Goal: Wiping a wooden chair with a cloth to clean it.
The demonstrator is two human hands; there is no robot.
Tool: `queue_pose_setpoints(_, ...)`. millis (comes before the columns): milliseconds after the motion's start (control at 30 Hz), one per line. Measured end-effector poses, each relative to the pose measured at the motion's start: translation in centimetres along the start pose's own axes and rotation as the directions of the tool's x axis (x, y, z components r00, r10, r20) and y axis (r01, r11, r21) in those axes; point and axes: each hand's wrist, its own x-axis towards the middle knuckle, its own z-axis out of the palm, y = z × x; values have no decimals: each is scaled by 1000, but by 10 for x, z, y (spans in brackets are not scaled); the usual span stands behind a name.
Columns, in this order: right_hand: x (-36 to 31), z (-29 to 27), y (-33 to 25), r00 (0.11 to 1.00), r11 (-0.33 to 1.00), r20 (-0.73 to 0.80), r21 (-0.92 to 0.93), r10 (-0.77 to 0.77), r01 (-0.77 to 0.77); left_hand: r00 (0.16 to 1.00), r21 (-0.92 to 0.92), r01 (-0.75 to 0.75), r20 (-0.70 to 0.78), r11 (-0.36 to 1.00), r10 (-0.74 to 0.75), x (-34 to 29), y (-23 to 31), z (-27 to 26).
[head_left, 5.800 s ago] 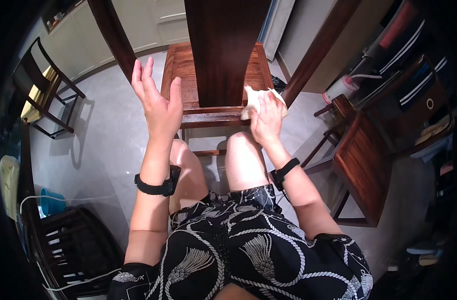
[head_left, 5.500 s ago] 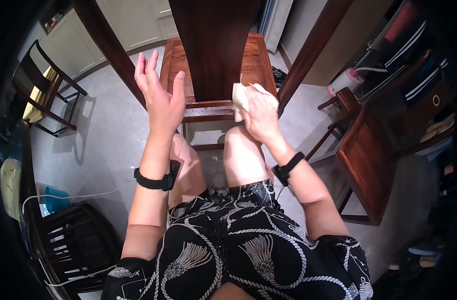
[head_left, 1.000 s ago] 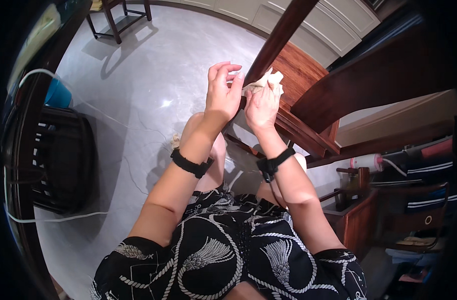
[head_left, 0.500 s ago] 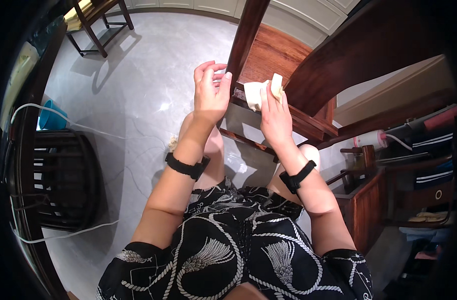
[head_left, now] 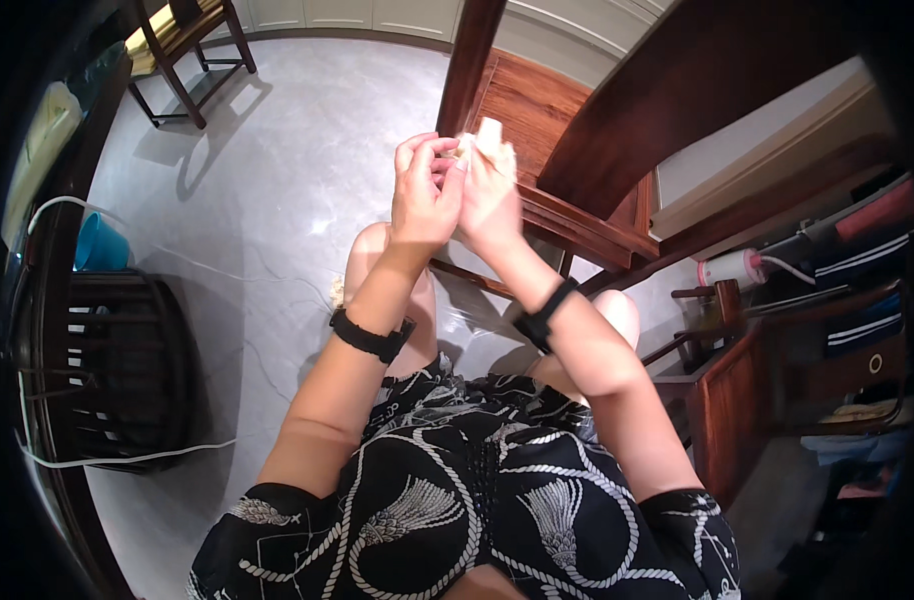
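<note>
A cream cloth is bunched in my right hand, its upper end standing out past the fingers. My left hand is right beside it, fingers curled and thumb bent in toward the cloth's left edge, seemingly pinching it. Both hands are at the lower end of a dark wooden post of a chair in front of me. The chair's reddish-brown seat lies just beyond the cloth. The right fingertips are partly hidden and smeared by motion.
The chair's broad curved back panel rises to the right. A dark slatted chair, a blue bucket and a white cable are at left. Another chair stands far left. A white-and-pink appliance lies at right.
My right hand has moved left with the cloth, from the chair's frame to beside my left hand. The left hand stays nearly in place. The view has shifted slightly.
</note>
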Motion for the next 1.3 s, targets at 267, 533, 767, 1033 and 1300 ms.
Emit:
queue_pose_setpoints(267, -39, -11, -2, 969, 981, 196, -88, -153, 172, 999, 80, 41, -26, 996, -39, -1, -9, -12)
queue_pose_setpoints(533, -76, -81, 95, 945, 924, 291, -299, -148, 237, 956, 259, -188, 271, 947, 116, 7, -21, 32)
queue_pose_setpoints(767, -126, -137, 110, 987, 984, 155, -178, 49, -20, 893, 225, -381, 343, 897, 293, -6, -37, 60)
queue_pose_setpoints(1033, 63, -329, 36, 770, 851, -514, -521, -378, 71, 949, 98, -63, 314, 993, 30, 25, 21, 79)
queue_pose_setpoints(1300, 173, -307, 50, 793, 688, -507, -708, -338, -159, 926, -341, 146, 376, 929, -8, 58, 0, 125)
